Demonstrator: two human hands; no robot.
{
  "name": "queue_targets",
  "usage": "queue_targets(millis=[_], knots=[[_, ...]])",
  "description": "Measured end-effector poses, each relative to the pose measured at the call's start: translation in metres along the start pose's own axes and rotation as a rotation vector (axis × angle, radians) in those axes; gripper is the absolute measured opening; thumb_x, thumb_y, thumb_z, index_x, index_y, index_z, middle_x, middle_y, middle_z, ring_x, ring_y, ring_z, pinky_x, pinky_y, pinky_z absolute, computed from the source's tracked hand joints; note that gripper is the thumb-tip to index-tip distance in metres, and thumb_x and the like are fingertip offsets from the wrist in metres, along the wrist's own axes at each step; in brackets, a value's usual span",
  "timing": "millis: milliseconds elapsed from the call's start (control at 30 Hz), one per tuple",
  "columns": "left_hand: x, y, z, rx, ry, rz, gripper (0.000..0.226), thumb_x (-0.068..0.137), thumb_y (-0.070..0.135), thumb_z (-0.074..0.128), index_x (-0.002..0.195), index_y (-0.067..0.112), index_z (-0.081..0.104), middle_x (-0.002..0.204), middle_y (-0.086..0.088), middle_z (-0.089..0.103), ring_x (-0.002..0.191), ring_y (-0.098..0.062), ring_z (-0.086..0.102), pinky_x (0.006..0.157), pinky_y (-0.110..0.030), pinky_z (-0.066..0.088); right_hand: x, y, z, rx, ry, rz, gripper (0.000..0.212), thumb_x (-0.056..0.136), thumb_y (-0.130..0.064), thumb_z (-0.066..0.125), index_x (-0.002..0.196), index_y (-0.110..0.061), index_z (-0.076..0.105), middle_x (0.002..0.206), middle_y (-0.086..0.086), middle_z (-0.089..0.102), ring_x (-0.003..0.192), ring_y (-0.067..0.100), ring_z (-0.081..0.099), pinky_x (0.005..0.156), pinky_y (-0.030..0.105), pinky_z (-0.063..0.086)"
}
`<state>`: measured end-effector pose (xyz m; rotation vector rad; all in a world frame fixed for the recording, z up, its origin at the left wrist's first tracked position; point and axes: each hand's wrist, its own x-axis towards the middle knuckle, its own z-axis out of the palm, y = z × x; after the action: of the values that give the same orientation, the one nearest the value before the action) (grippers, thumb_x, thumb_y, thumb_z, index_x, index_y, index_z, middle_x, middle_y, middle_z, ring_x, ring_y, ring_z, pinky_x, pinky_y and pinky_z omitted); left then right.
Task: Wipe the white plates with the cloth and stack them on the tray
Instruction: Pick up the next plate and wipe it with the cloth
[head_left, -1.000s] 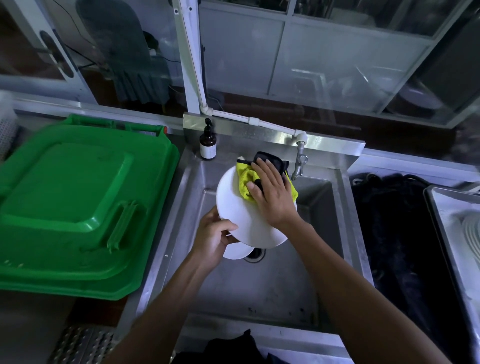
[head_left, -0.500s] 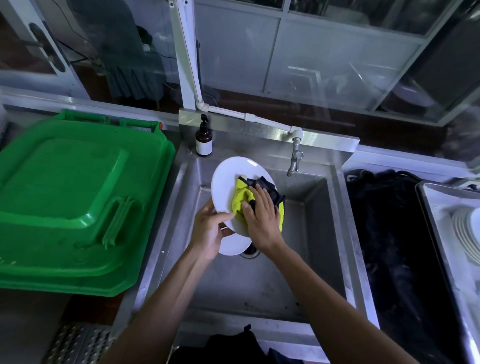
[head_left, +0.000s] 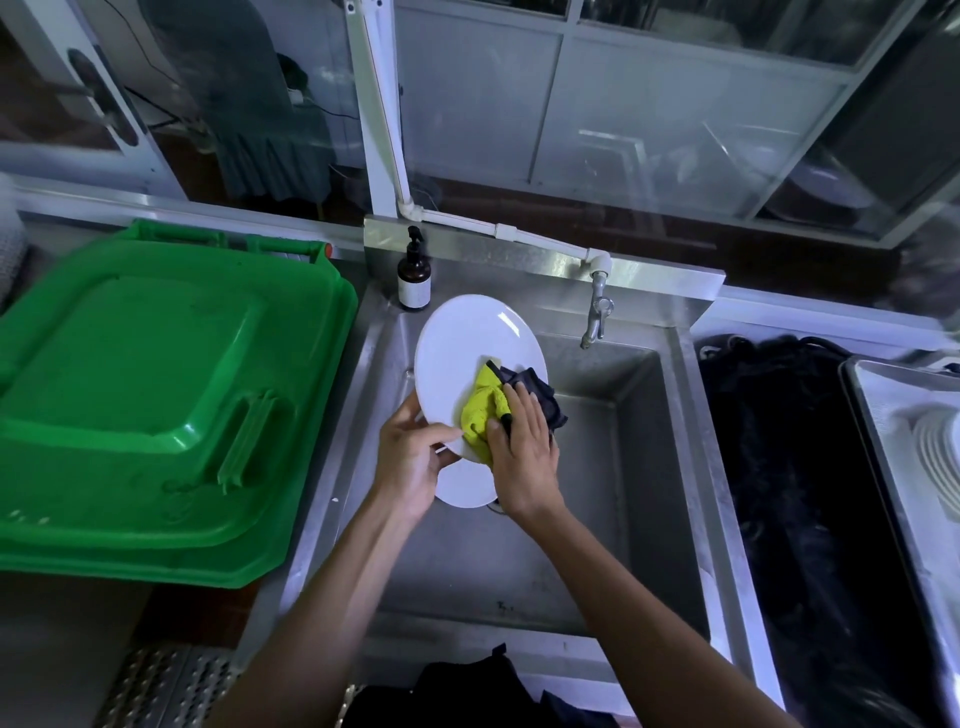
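The left hand (head_left: 413, 457) grips the near lower rim of a white plate (head_left: 467, 358), thumb lying across the plate's face and fingers curled behind it, so the plate stands tilted on edge above the steel sink (head_left: 613, 467). The right hand (head_left: 524, 457) is closed on a cloth (head_left: 485, 410), yellow-green with a dark part bunched under the fingers, and presses it flat against the lower right of the plate's face. The two hands sit close together, nearly touching at the thumbs, with the cloth between them.

Just below both hands a second white plate (head_left: 465, 486) shows as a pale crescent; it seems to lie on the sink floor, though the hands cover most of it and I cannot tell whether the left hand touches it.

Beyond the hands, at the back edge of the sink, a brown pump bottle (head_left: 414, 278) stands upright to the left of the held plate, and a tap (head_left: 597, 312) hangs down to its right. Well out from the left hand lies a large green plastic lid (head_left: 156, 395). Out past the right forearm comes a dark mass of black material (head_left: 779, 467), and beyond that, at the picture's right edge, a metal tray (head_left: 878, 467) holding a stack of white plates (head_left: 935, 452), only partly in view.
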<state>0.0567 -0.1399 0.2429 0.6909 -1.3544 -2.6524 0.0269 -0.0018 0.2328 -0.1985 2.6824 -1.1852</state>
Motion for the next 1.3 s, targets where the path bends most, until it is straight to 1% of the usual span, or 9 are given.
queue_targets(millis=[100, 167, 267, 533, 633, 733, 933, 1100, 1300], knots=[[0.0, 0.002, -0.004, 0.008, -0.002, -0.028, 0.055, 0.057, -0.006, 0.061, 0.105, 0.014, 0.075, 0.105, -0.021, 0.071, 0.091, -0.039, 0.066, 0.076, -0.049, 0.058, 0.006, 0.006, -0.005, -0.044, 0.024, 0.006, 0.052, 0.109, -0.036, 0.033, 0.159, -0.03, 0.021, 0.168, -0.016, 0.01, 0.153, 0.003, 0.001, 0.123, 0.041, 0.005], [-0.001, 0.003, -0.006, 0.016, -0.025, -0.042, 0.052, 0.057, -0.006, 0.061, 0.103, 0.014, 0.075, 0.104, -0.02, 0.069, 0.091, -0.038, 0.066, 0.081, -0.054, 0.056, 0.013, 0.008, -0.009, -0.06, 0.053, -0.011, 0.052, 0.109, -0.036, 0.034, 0.159, -0.029, 0.024, 0.167, -0.016, 0.012, 0.153, 0.003, 0.001, 0.121, 0.04, 0.004], [-0.001, 0.004, -0.011, 0.045, -0.054, -0.058, 0.048, 0.058, -0.005, 0.061, 0.1, 0.016, 0.074, 0.103, -0.018, 0.068, 0.091, -0.036, 0.064, 0.082, -0.054, 0.056, 0.026, 0.009, -0.017, -0.083, 0.058, -0.037, 0.051, 0.108, -0.036, 0.035, 0.158, -0.029, 0.026, 0.167, -0.017, 0.013, 0.153, 0.002, 0.001, 0.121, 0.039, 0.003], [-0.002, 0.007, -0.025, 0.116, -0.179, -0.1, 0.05, 0.063, 0.0, 0.063, 0.109, 0.016, 0.073, 0.107, -0.018, 0.068, 0.091, -0.035, 0.066, 0.067, -0.046, 0.059, 0.049, 0.004, -0.031, -0.179, 0.035, -0.232, 0.049, 0.109, -0.035, 0.037, 0.157, -0.031, 0.03, 0.167, -0.016, 0.014, 0.153, 0.001, 0.0, 0.122, 0.038, -0.003], [-0.003, 0.009, -0.027, 0.138, -0.217, -0.134, 0.055, 0.06, 0.005, 0.069, 0.114, 0.013, 0.071, 0.113, -0.021, 0.068, 0.096, -0.038, 0.066, 0.073, -0.051, 0.059, 0.052, -0.003, -0.029, -0.196, 0.027, -0.316, 0.049, 0.108, -0.033, 0.038, 0.156, -0.029, 0.031, 0.167, -0.015, 0.014, 0.153, 0.0, -0.001, 0.123, 0.037, -0.004], [-0.003, 0.01, -0.027, 0.162, -0.25, -0.142, 0.052, 0.065, 0.002, 0.066, 0.115, 0.014, 0.071, 0.115, -0.022, 0.068, 0.099, -0.038, 0.066, 0.078, -0.051, 0.057, 0.046, -0.009, -0.026, -0.187, 0.011, -0.394, 0.051, 0.107, -0.035, 0.037, 0.157, -0.028, 0.031, 0.167, -0.015, 0.014, 0.153, 0.0, -0.001, 0.122, 0.036, -0.005], [-0.004, 0.01, -0.023, 0.17, -0.33, -0.164, 0.049, 0.063, 0.0, 0.067, 0.11, 0.013, 0.072, 0.098, -0.018, 0.066, 0.087, -0.032, 0.066, 0.075, -0.048, 0.056, 0.022, -0.018, -0.017, -0.212, -0.055, -0.595, 0.052, 0.106, -0.033, 0.038, 0.157, -0.025, 0.032, 0.168, -0.012, 0.016, 0.155, 0.006, 0.005, 0.122, 0.04, 0.005], [-0.006, 0.005, -0.023, 0.164, -0.336, -0.155, 0.05, 0.071, -0.006, 0.059, 0.119, 0.008, 0.067, 0.103, -0.021, 0.064, 0.091, -0.036, 0.066, 0.078, -0.052, 0.056, 0.023, -0.021, -0.02, -0.228, -0.082, -0.65, 0.052, 0.107, -0.032, 0.037, 0.158, -0.024, 0.029, 0.168, -0.01, 0.017, 0.155, 0.008, 0.007, 0.122, 0.042, 0.008], [-0.009, 0.003, -0.013, 0.201, -0.22, -0.147, 0.05, 0.065, -0.001, 0.063, 0.113, 0.009, 0.07, 0.106, -0.021, 0.067, 0.095, -0.037, 0.066, 0.072, -0.047, 0.058, 0.044, -0.016, -0.026, -0.22, -0.031, -0.594, 0.052, 0.109, -0.037, 0.034, 0.159, -0.026, 0.026, 0.168, -0.012, 0.014, 0.155, 0.003, 0.001, 0.121, 0.041, 0.006]])
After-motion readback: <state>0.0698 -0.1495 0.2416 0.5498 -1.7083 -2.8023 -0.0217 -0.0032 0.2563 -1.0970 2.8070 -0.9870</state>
